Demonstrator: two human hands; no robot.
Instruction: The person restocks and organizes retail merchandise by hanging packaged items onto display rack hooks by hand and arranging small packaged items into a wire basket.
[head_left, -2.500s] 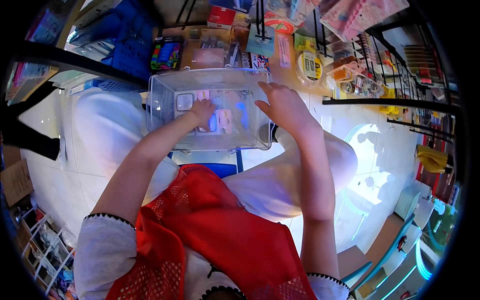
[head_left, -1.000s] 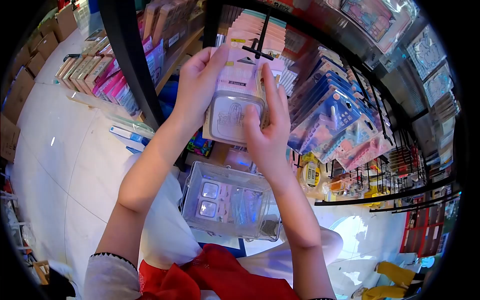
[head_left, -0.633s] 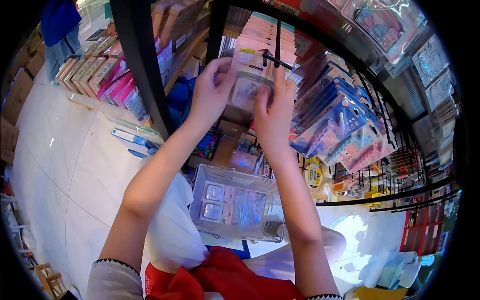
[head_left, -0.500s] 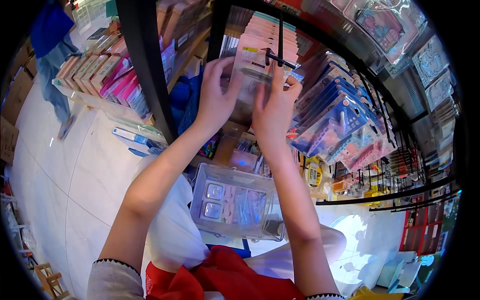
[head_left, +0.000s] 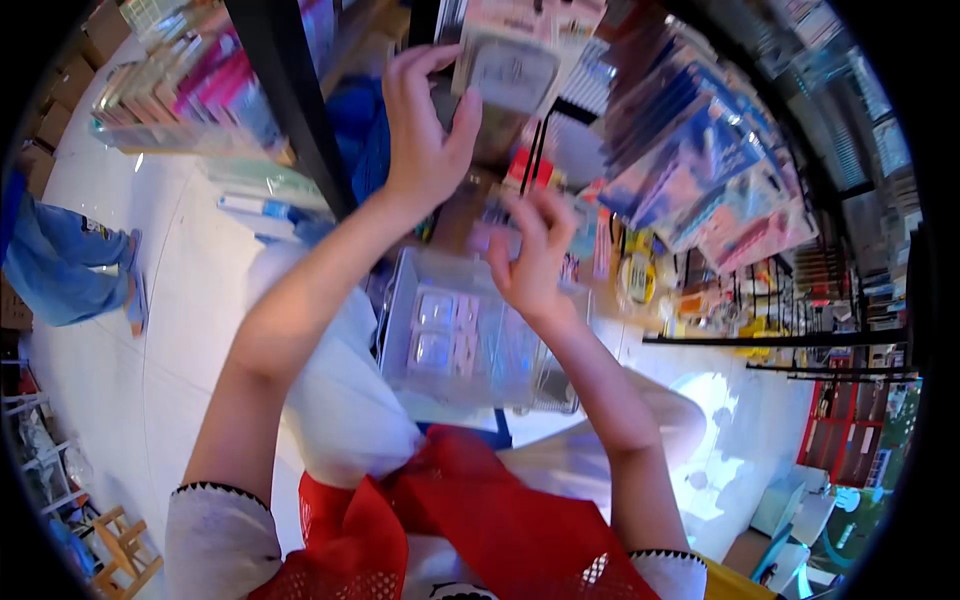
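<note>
Pink-carded packs, the front one with a clear rounded case [head_left: 514,74], hang on a black hook [head_left: 537,155] at the top. My left hand [head_left: 425,135] is at the front pack's left edge, thumb and fingers apart; I cannot make out whether the fingertips touch it. Lower down, my right hand [head_left: 540,255] is off the packs, just below the hook's end, with bent, spread fingers and nothing visible in them. Below both hands stands a clear plastic bin [head_left: 450,388] holding similar packs [head_left: 433,330] with square cases.
Blue and pink blister packs [head_left: 690,165] hang close on the right. A black upright post [head_left: 290,95] stands left, beside a shelf tray of boxed goods [head_left: 185,95]. Another person's legs [head_left: 75,265] show at far left. A small wooden stool [head_left: 125,550] is lower left.
My right hand has come away from the packs and down, while my left hand stays beside them. The view has shifted, and the packs appear higher. The other person's legs now appear lower and further left.
</note>
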